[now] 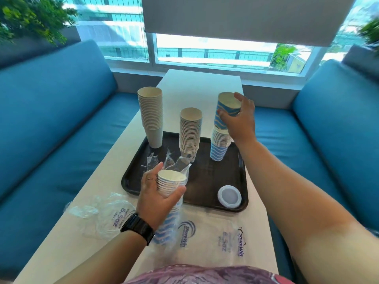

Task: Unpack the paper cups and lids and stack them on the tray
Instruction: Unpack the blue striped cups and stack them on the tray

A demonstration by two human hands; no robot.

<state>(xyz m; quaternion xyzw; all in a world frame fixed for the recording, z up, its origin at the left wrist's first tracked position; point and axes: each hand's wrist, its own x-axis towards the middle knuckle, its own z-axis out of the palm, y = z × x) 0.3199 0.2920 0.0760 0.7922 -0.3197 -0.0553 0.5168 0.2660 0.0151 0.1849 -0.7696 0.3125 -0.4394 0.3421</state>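
Observation:
A dark tray lies on the white table. Three cup stacks stand on it: a plain beige stack at back left, a middle stack, and a blue-striped stack at back right. My right hand grips a blue-striped cup at the top of that right stack, tilted. My left hand holds a stack of blue-striped cups still in its clear plastic sleeve, near the tray's front edge. A white lid stack sits at the tray's front right corner.
Empty clear plastic sleeves with printed labels lie on the table in front of the tray. Another flat sleeve lies at front right. Blue sofas flank the table on both sides. A window is behind.

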